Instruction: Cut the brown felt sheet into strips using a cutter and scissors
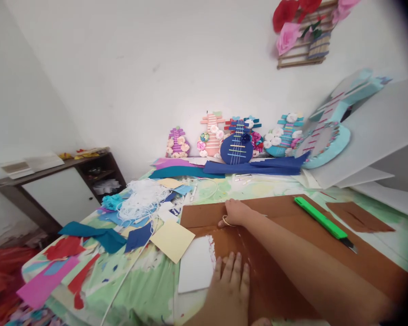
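Observation:
A large brown sheet (275, 235), felt or paper-like, lies creased across the front of the table. My left hand (231, 276) rests flat on it, fingers stretched out, beside a white board piece (195, 267) with a ragged right edge. Farther back, my right hand (236, 213) is closed low over the sheet. A yellowish looped handle (227, 221) shows at its fingers, and a small grey tip shows past the wrist; together they look like scissors, mostly hidden by the hand. On the sheet's right lies a green utility knife (321, 217), blade out.
A cream square (172, 240), coloured scraps and a heap of white string (143, 199) lie to the left. Several decorated lute models, one dark blue (237, 147), stand along the wall. A brown offcut (358, 216) and large white boards (370, 136) are at the right.

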`<state>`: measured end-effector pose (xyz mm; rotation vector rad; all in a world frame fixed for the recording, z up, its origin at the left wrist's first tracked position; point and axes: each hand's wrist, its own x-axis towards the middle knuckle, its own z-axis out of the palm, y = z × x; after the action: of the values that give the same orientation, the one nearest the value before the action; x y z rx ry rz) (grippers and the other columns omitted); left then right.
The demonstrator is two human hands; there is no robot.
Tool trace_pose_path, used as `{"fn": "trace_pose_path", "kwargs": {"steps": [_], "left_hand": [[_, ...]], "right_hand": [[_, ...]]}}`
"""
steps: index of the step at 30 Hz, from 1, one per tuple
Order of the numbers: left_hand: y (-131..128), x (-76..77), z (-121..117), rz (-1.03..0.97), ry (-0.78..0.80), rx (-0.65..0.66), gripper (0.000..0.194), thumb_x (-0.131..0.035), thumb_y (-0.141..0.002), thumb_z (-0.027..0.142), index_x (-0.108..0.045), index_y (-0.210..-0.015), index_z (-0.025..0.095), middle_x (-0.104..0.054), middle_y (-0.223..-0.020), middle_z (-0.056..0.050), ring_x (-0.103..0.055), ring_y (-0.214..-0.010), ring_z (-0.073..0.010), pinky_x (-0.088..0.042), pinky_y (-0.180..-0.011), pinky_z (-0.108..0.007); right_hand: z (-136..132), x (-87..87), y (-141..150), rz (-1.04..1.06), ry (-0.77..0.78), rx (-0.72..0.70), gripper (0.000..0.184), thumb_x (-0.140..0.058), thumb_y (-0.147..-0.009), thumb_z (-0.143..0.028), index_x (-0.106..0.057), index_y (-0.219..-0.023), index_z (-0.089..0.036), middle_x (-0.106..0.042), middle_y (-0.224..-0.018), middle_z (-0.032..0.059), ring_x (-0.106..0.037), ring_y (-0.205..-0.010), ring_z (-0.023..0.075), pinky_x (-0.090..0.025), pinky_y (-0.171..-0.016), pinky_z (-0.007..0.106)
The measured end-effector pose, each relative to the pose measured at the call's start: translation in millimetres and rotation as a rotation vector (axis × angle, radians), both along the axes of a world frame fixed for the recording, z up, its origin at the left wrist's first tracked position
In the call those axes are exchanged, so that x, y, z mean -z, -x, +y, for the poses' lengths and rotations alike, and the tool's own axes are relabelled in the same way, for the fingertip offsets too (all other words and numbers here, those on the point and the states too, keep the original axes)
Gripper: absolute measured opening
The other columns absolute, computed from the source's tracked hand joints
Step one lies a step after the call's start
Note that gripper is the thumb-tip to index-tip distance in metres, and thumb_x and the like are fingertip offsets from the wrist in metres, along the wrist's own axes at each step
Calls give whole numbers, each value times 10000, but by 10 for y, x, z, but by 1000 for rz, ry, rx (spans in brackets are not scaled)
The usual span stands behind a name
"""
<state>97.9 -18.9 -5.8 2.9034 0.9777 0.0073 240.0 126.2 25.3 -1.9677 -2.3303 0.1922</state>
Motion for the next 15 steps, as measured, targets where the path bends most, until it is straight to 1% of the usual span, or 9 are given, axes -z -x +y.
{"fn": "trace_pose_path", "kwargs": {"steps": [6, 9, 12, 13, 15], "left_hand": [[-18, 150, 25, -40, -90, -7, 664, -305, -804, 541, -306, -1272, 69, -245, -1301, -194, -202, -1189, -346, -207, -928, -524], [-10, 200, 38, -38, -115, 26, 557, -308, -839, 431, -307, -1273, 82, -258, -1297, -181, -233, -1181, -336, -254, -910, -515], [-3, 233, 44, -26, -148, 12, 465, -293, -858, 312, -319, -1270, 99, -268, -1298, -160, -248, -1180, -318, -266, -911, -502], [-1, 239, 43, -23, -152, 6, 462, -288, -858, 306, -320, -1268, 95, -267, -1298, -161, -247, -1180, -319, -264, -912, -503], [0, 238, 36, -21, -146, 21, 494, -280, -857, 352, -317, -1268, 79, -261, -1298, -174, -244, -1179, -327, -263, -911, -505]], "right_hand": [[26, 34, -28, 12, 28, 12, 779, -597, -459, -633, -494, -1030, -114, -535, -1040, 151, -508, -941, 287, -396, -730, 307], [31, 24, -22, 11, 38, 21, 760, -603, -473, -618, -494, -1036, -119, -536, -1046, 149, -509, -945, 284, -390, -737, 302], [33, 14, -22, 14, 41, 26, 747, -602, -484, -614, -496, -1036, -122, -536, -1053, 147, -512, -949, 275, -383, -744, 292], [34, 14, -23, 15, 41, 26, 746, -602, -485, -614, -497, -1035, -121, -537, -1052, 147, -514, -949, 274, -382, -745, 290], [39, 22, -28, 18, 43, 26, 743, -601, -486, -614, -500, -1030, -117, -541, -1046, 148, -516, -947, 273, -382, -745, 289]]}}
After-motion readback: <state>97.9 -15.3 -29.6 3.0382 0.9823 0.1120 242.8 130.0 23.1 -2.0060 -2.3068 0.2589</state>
